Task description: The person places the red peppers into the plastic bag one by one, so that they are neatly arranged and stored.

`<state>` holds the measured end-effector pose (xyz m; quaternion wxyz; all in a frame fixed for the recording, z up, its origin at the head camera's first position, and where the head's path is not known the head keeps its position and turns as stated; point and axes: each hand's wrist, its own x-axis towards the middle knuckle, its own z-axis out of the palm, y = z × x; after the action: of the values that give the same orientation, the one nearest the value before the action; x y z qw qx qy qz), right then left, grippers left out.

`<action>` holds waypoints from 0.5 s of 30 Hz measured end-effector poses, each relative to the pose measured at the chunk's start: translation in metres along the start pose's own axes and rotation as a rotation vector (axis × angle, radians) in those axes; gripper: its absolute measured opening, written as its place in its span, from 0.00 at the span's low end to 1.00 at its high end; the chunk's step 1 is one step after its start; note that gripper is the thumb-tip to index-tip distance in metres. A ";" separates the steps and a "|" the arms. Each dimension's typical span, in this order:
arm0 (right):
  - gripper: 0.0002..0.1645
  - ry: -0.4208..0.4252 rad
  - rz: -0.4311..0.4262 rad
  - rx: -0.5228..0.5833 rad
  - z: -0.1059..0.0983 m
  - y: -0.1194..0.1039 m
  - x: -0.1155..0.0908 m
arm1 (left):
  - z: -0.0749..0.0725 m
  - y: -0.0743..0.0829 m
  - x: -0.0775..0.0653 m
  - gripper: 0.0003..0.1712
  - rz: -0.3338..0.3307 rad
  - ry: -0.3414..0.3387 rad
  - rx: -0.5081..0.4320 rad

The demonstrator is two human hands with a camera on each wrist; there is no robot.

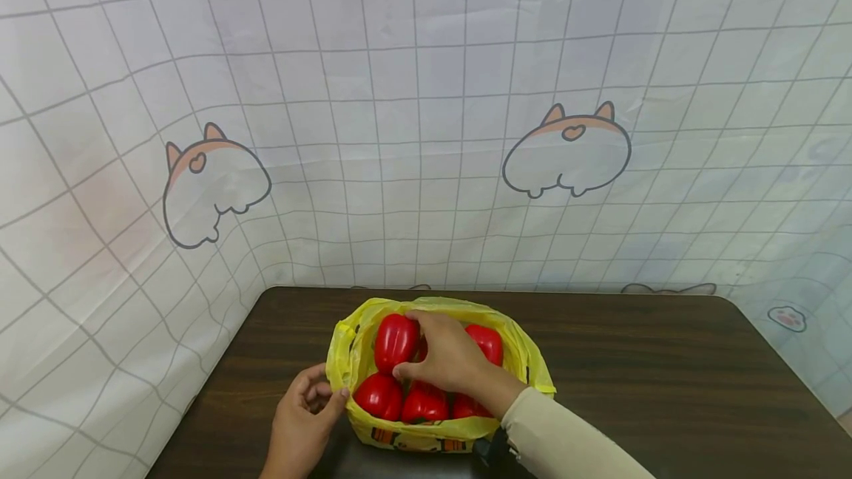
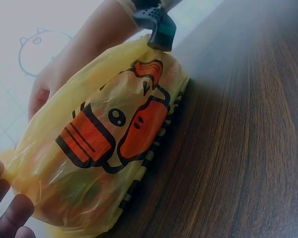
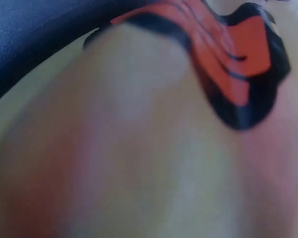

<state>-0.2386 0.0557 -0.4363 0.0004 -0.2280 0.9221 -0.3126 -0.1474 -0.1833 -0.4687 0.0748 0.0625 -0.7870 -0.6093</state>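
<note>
A yellow plastic bag (image 1: 530, 361) stands wide open on the table, with several glossy red bell peppers inside. My right hand (image 1: 447, 352) reaches in from the right and grips the upper-left bell pepper (image 1: 394, 343) between thumb and fingers. Other bell peppers (image 1: 424, 403) lie below and to the right of it, some partly covered by that hand. At the bag's left rim, my left hand (image 1: 302, 414) pinches the plastic; its fingertips (image 2: 17, 210) show at the lower left of the left wrist view. Only blurred bag plastic (image 3: 139, 129) fills most of the right wrist view.
The dark wood-grain table (image 1: 639, 383) extends to both sides of the bag. Behind it hangs a white grid-patterned cloth (image 1: 413, 146) with cartoon animals. A black wrist device (image 2: 161, 32) on the right arm sits by the bag's near rim.
</note>
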 end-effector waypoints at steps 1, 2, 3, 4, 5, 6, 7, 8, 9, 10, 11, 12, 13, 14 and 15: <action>0.55 0.002 0.004 -0.008 0.000 0.000 0.000 | 0.000 0.000 0.000 0.29 -0.001 0.000 0.001; 0.55 0.004 0.009 -0.017 0.001 0.000 0.001 | 0.000 0.000 0.000 0.30 -0.002 -0.001 0.001; 0.55 0.004 0.015 -0.023 0.001 0.000 0.001 | 0.000 0.000 0.000 0.30 -0.003 -0.001 0.002; 0.55 0.004 0.021 -0.029 0.002 0.000 0.002 | 0.000 -0.001 0.000 0.30 -0.002 0.000 0.003; 0.55 0.003 0.028 -0.035 0.002 0.000 0.002 | 0.000 -0.001 0.000 0.30 -0.002 0.001 0.004; 0.55 0.002 0.033 -0.038 0.002 0.000 0.003 | 0.000 -0.001 0.001 0.30 -0.003 0.002 0.004; 0.55 0.001 0.038 -0.041 0.002 0.000 0.004 | 0.000 -0.001 0.001 0.29 -0.005 0.004 0.004; 0.55 0.000 0.042 -0.044 0.002 -0.001 0.004 | 0.000 -0.001 0.001 0.29 -0.005 0.005 0.003; 0.55 -0.001 0.047 -0.053 0.002 -0.001 0.005 | 0.001 -0.001 0.001 0.29 -0.007 0.006 0.002; 0.55 0.001 0.047 -0.062 0.002 -0.001 0.006 | 0.001 0.000 0.001 0.28 -0.008 0.006 0.000; 0.54 0.001 0.046 -0.074 0.002 -0.001 0.006 | 0.001 0.000 0.001 0.28 -0.008 0.006 0.000; 0.54 0.002 0.040 -0.089 0.003 -0.001 0.007 | 0.001 -0.001 0.001 0.29 -0.007 0.004 0.002; 0.53 0.000 0.033 -0.110 0.003 0.000 0.008 | 0.001 -0.001 0.001 0.29 -0.005 0.004 0.004; 0.52 -0.001 0.022 -0.133 0.004 0.001 0.008 | 0.001 -0.001 0.001 0.29 -0.003 0.004 0.005; 0.50 -0.004 0.010 -0.159 0.005 0.001 0.009 | 0.000 -0.001 0.001 0.29 -0.001 0.003 0.007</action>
<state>-0.2465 0.0501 -0.4396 -0.0143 -0.2232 0.9452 -0.2380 -0.1482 -0.1833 -0.4696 0.0756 0.0641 -0.7889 -0.6064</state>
